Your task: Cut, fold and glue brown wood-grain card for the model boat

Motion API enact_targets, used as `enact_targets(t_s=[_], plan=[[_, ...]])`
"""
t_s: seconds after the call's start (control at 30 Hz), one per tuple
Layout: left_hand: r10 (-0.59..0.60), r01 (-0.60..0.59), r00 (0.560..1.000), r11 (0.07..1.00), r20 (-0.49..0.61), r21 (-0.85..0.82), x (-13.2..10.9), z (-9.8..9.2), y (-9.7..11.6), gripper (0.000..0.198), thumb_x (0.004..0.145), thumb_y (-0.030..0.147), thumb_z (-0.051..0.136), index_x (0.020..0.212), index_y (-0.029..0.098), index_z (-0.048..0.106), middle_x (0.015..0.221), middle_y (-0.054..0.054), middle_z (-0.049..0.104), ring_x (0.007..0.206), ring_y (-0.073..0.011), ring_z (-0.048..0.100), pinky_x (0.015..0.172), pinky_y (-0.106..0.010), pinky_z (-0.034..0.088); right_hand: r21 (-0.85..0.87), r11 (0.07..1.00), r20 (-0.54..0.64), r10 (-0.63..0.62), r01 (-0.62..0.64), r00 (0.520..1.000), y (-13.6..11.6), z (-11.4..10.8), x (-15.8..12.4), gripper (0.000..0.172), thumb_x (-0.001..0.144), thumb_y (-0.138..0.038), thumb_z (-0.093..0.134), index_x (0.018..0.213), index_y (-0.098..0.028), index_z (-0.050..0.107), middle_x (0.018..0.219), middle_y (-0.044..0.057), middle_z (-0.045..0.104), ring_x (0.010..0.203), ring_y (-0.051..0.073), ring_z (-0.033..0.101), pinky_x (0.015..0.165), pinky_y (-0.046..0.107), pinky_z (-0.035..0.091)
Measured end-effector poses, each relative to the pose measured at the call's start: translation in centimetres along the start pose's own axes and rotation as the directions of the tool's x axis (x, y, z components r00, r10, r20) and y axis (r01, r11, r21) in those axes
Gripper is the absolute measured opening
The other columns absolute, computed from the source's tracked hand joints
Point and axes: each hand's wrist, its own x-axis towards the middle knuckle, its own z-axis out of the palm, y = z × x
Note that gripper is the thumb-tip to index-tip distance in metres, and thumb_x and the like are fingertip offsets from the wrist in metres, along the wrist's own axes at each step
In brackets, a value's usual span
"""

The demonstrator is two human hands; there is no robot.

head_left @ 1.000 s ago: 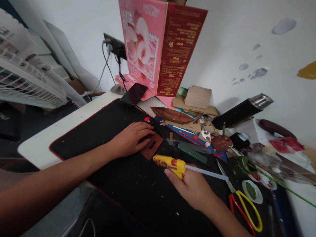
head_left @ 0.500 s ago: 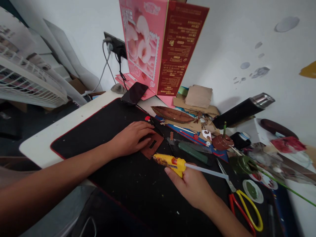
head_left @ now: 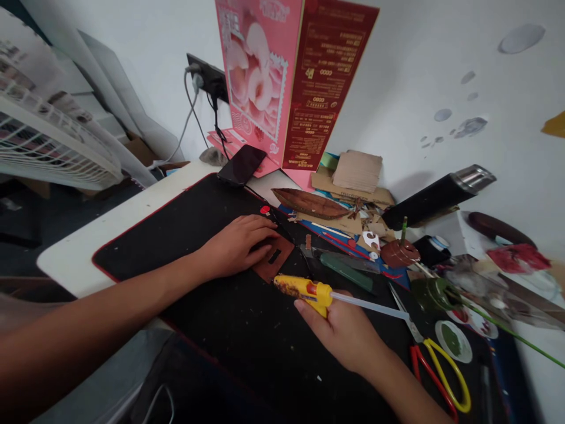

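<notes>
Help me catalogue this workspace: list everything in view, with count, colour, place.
Mat: one, black, centre
Slotted sheet: one, brown, on mat
Glue gun: one, yellow, above mat
Scissors: one pair, red and yellow, right
Tool: one, green handle, on mat
Phone: one, black, mat's far edge
Boat-shaped piece: one, brown, beyond mat
Box: one, pink and red, back
Cardboard: several, tan, beside box
Flask: one, black, back right
Paint dish: one, white, beside scissors
Fan: one, white, far left
Other clutter, right: uncountable
Left hand: one, on slotted sheet
Right hand: one, holding glue gun
</notes>
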Motion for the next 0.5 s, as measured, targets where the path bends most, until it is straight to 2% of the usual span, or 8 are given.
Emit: enact_targets(t_s=[0.27,0.5], plan=[[-0.004,0.004,1.000,1.000,0.002,-0.006,-0.01,-0.02,0.04,0.030,0.104,0.033,0.053,0.128,0.021,0.067,0.141,-0.011,0.067,0.132,-0.0276,0.060,0.114,-0.051,0.046,0.015,1.000,0.020,0.010,-0.010,1.000,0.05,0.02,-0.21,0.040,0.107,-0.044,0.044,0.110,-0.022,0.078,0.103,0.011,0.082,0.096,0.029,0.076,0.085,0.044,0.059],[-0.012,0.012,1.000,1.000,-0.001,-0.023,-0.05,-0.06,-0.02,0.029,0.103,0.032,0.054,0.128,0.023,0.067,0.140,-0.009,0.067,0.131,-0.0269,0.060,0.114,-0.050,0.045,0.001,1.000,0.026,0.012,-0.012,1.000,-0.09,-0.15,-0.46,0.036,0.107,-0.042,0.046,0.110,-0.025,0.078,0.100,0.009,0.081,0.091,0.026,0.076,0.083,0.042,0.059]])
